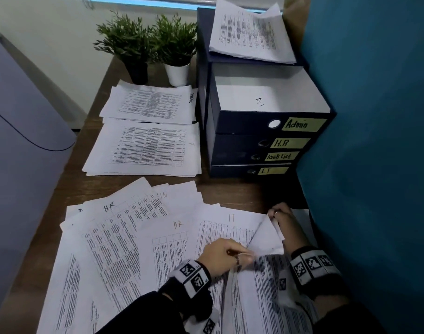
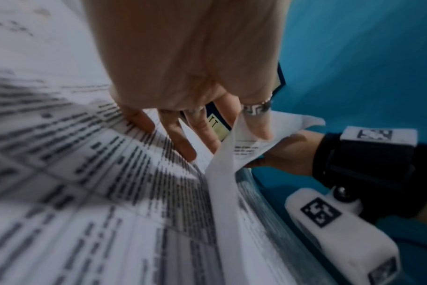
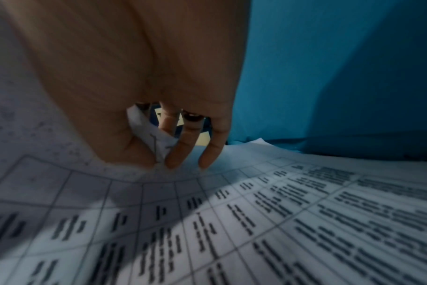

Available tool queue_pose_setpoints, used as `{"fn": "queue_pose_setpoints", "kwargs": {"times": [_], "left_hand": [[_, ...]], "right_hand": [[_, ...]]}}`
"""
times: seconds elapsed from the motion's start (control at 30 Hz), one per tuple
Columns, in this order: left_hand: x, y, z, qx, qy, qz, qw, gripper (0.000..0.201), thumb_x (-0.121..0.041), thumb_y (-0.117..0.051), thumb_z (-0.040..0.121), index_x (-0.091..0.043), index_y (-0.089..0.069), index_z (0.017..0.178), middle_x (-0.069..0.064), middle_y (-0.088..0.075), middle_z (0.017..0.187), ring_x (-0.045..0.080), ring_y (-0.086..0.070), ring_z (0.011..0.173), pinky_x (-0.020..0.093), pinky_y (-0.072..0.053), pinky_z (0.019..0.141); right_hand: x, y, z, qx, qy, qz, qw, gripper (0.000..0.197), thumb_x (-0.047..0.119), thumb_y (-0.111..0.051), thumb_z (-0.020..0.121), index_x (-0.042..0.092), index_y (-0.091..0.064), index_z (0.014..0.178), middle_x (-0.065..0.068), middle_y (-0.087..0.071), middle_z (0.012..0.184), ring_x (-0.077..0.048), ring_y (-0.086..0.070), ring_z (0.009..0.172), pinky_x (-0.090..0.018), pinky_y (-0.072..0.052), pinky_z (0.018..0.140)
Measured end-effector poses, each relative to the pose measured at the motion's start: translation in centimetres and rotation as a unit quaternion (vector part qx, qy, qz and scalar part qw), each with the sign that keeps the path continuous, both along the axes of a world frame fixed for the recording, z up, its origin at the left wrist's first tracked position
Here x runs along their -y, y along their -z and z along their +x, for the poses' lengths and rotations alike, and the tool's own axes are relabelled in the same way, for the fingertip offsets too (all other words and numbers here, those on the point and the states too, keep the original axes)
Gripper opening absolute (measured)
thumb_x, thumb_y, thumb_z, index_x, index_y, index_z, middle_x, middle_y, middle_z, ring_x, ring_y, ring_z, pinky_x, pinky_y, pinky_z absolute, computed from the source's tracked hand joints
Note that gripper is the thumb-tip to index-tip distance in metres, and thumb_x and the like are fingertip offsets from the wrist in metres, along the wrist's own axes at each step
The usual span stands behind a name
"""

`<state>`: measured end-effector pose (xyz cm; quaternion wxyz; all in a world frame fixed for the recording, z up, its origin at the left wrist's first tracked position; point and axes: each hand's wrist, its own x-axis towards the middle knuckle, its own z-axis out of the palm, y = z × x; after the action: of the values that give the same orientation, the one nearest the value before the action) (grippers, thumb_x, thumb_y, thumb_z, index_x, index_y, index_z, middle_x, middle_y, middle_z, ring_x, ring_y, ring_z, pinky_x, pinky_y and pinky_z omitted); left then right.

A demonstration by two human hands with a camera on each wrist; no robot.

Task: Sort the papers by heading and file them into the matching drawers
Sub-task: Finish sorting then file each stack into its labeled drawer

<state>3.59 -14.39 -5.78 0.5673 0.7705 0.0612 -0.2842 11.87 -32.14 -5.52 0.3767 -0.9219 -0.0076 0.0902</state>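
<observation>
Printed sheets (image 1: 124, 239) headed H.R, HR and IT lie fanned over the near desk. My left hand (image 1: 224, 253) bears down on them, and the edge of a lifted sheet (image 2: 222, 183) is caught between its fingers (image 2: 256, 125). My right hand (image 1: 279, 216) pinches that sheet's crumpled far corner (image 3: 146, 127) between thumb and fingers, close to the teal wall. The dark drawer unit (image 1: 230, 150) carries the labels Admin (image 1: 300, 124), H.R, Task List and IT. Its Admin drawer is pulled out and holds a sheet (image 1: 261, 102).
A Task List pile (image 1: 150, 104) and an IT pile (image 1: 146, 148) lie behind the spread. More papers (image 1: 249, 32) sit on top of the drawer unit. Two potted plants (image 1: 155, 44) stand at the back. A teal partition (image 1: 375, 141) closes the right side, and a grey curved surface (image 1: 20, 141) the left.
</observation>
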Motion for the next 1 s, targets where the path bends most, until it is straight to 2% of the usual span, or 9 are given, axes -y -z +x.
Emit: {"fn": "queue_pose_setpoints", "kwargs": {"times": [0.1, 0.17, 0.23, 0.37, 0.5, 0.67, 0.8, 0.9, 1.0], "left_hand": [[-0.2, 0.3, -0.1, 0.035, 0.026, 0.061, 0.997, 0.034, -0.084, -0.050, 0.056, -0.056, -0.064, 0.068, -0.035, -0.059, 0.096, 0.000, -0.049, 0.115, 0.037, -0.018, 0.110], [-0.3, -0.6, -0.3, 0.033, -0.007, 0.051, 0.998, 0.026, -0.068, -0.049, 0.077, -0.050, -0.068, 0.075, -0.037, -0.050, 0.105, -0.020, -0.038, 0.112, 0.032, -0.011, 0.102], [-0.7, -0.7, -0.3, 0.060, -0.063, 0.096, 0.992, 0.025, -0.047, -0.047, 0.090, -0.038, -0.070, 0.095, -0.029, -0.046, 0.123, -0.030, -0.032, 0.106, 0.037, -0.010, 0.106], [-3.0, 0.3, -0.1, 0.077, -0.206, 0.236, 0.947, 0.056, -0.025, -0.065, 0.083, -0.028, -0.042, 0.135, 0.004, -0.031, 0.147, 0.023, -0.027, 0.135, 0.040, -0.020, 0.114], [-3.6, 0.8, 0.0, -0.001, -0.293, 0.139, 0.946, 0.079, -0.004, -0.069, 0.076, -0.017, -0.026, 0.141, 0.010, -0.048, 0.132, 0.027, -0.049, 0.120, 0.044, -0.041, 0.104], [-3.7, 0.9, -0.7, 0.026, -0.222, 0.099, 0.970, 0.012, -0.030, -0.057, 0.084, -0.026, -0.066, 0.090, 0.010, -0.072, 0.092, 0.034, -0.067, 0.087, 0.043, -0.052, 0.084], [-5.9, -1.4, -1.2, 0.078, -0.265, -0.009, 0.961, 0.025, -0.022, -0.052, 0.092, -0.038, -0.070, 0.085, 0.006, -0.073, 0.093, 0.027, -0.068, 0.089, 0.049, -0.055, 0.083], [-8.6, -4.2, -1.0, 0.134, -0.249, -0.024, 0.959, 0.019, -0.027, -0.047, 0.094, -0.024, -0.063, 0.104, -0.009, -0.068, 0.087, 0.002, -0.064, 0.080, 0.021, -0.054, 0.075], [-11.0, -7.1, -0.7, 0.169, -0.201, -0.046, 0.964, 0.026, -0.033, -0.041, 0.094, -0.022, -0.061, 0.108, -0.021, -0.062, 0.094, -0.013, -0.059, 0.082, 0.006, -0.043, 0.071]], "right_hand": [[-0.3, -0.8, -0.1, -0.011, -0.047, 0.036, 0.998, 0.030, 0.011, -0.047, 0.069, 0.029, -0.058, 0.089, -0.003, -0.054, 0.072, -0.020, -0.050, 0.072, -0.028, -0.036, 0.066], [-0.6, -1.0, -0.3, -0.027, -0.099, 0.021, 0.994, 0.029, 0.000, -0.048, 0.080, 0.018, -0.060, 0.099, -0.003, -0.056, 0.079, -0.019, -0.053, 0.077, -0.028, -0.040, 0.065], [-0.7, -0.9, -0.4, -0.061, -0.126, -0.001, 0.990, 0.021, -0.009, -0.055, 0.074, 0.010, -0.063, 0.078, 0.003, -0.056, 0.081, -0.023, -0.057, 0.081, -0.030, -0.044, 0.073], [-1.1, -1.0, 0.3, -0.053, -0.109, -0.078, 0.990, 0.036, -0.008, -0.060, 0.070, 0.022, -0.048, 0.054, 0.003, -0.050, 0.077, -0.024, -0.059, 0.081, -0.033, -0.047, 0.080], [-1.5, -0.9, 0.8, -0.052, -0.092, -0.102, 0.989, 0.039, -0.004, -0.062, 0.072, 0.024, -0.044, 0.054, 0.000, -0.050, 0.084, -0.025, -0.059, 0.086, -0.030, -0.046, 0.080], [-0.7, -1.0, 0.2, -0.021, -0.086, -0.084, 0.993, 0.042, -0.011, -0.065, 0.068, 0.024, -0.047, 0.055, -0.001, -0.047, 0.120, -0.023, -0.055, 0.106, -0.022, -0.037, 0.087], [-0.5, -4.5, 0.1, 0.118, -0.072, -0.080, 0.987, 0.024, -0.007, -0.068, 0.064, 0.016, -0.064, 0.063, -0.003, -0.063, 0.111, -0.026, -0.056, 0.102, -0.024, -0.036, 0.082], [-1.8, -8.8, -0.4, 0.164, -0.107, -0.009, 0.981, 0.022, 0.009, -0.061, 0.066, 0.030, -0.062, 0.066, 0.006, -0.065, 0.090, -0.009, -0.054, 0.094, -0.019, -0.039, 0.074], [-4.8, -11.8, -0.7, 0.133, -0.152, -0.035, 0.979, 0.010, 0.022, -0.060, 0.086, 0.032, -0.062, 0.086, 0.011, -0.064, 0.094, -0.019, -0.049, 0.102, -0.034, -0.043, 0.089]]}}
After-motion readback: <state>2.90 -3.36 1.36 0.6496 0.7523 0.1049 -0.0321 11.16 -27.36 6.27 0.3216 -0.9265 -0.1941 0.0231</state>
